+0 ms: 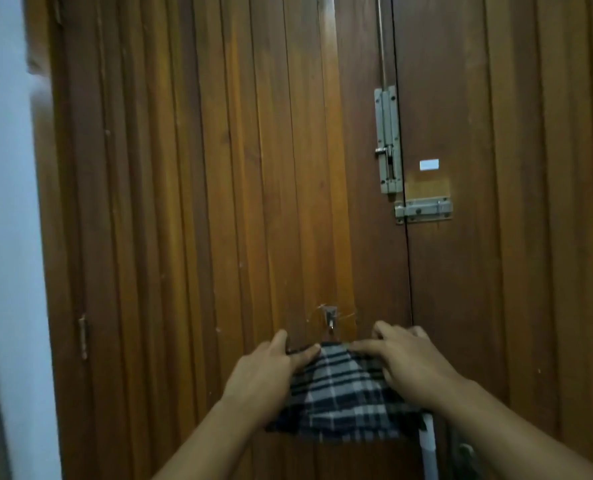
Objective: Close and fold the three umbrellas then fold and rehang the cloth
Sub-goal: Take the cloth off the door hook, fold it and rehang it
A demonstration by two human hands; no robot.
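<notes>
A folded black, grey and white checked cloth (340, 393) is held up against a wooden door, its top edge just below a small metal hook (329, 318). My left hand (270, 368) grips the cloth's upper left corner. My right hand (405, 362) holds the upper right edge, fingers spread over it. The cloth's lower edge hangs free between my forearms. No umbrella is in view that I can identify.
Brown panelled double doors (218, 168) fill the view. A vertical bolt (387, 140) and a horizontal latch (423, 210) sit at the seam. A white rod-like object (430, 445) stands lower right. A pale blue wall (4, 202) is on the left.
</notes>
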